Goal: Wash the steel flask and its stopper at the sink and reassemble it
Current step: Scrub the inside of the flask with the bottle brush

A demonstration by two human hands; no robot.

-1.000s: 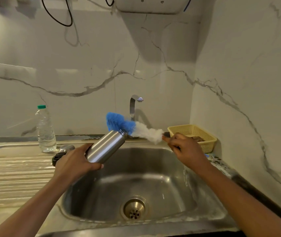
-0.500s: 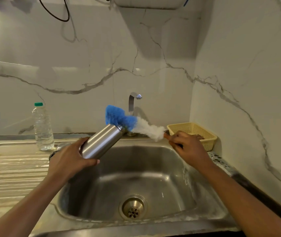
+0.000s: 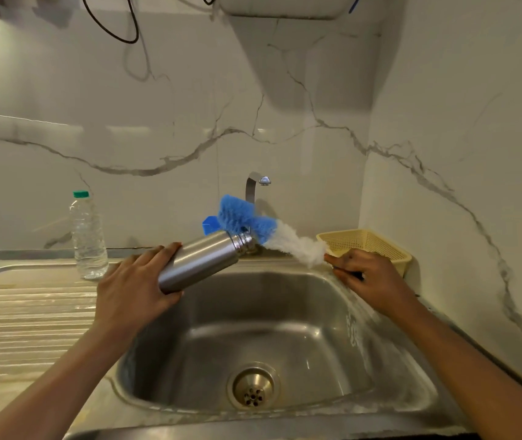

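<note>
**Over the sink: flask and brush in hand**

Above the steel sink (image 3: pixel 301 300), set in a ridged surface (image 3: pixel 24 312), the left hand (image 3: pixel 132 290) curls its fingers round the base of the flask (image 3: pixel 202 260), which tilts with its open mouth up and to the right. The right hand (image 3: pixel 371 281) pinches the handle of a blue-and-white brush (image 3: pixel 247 220), whose blue end is at the flask's mouth. A yellow basket (image 3: pixel 367 246) sits back right and a water bottle (image 3: pixel 88 239) back left.

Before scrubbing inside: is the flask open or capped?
Open. The flask shows a bare threaded neck, nothing screwed on. The left hand holds it tilted, mouth by the brush.
</note>
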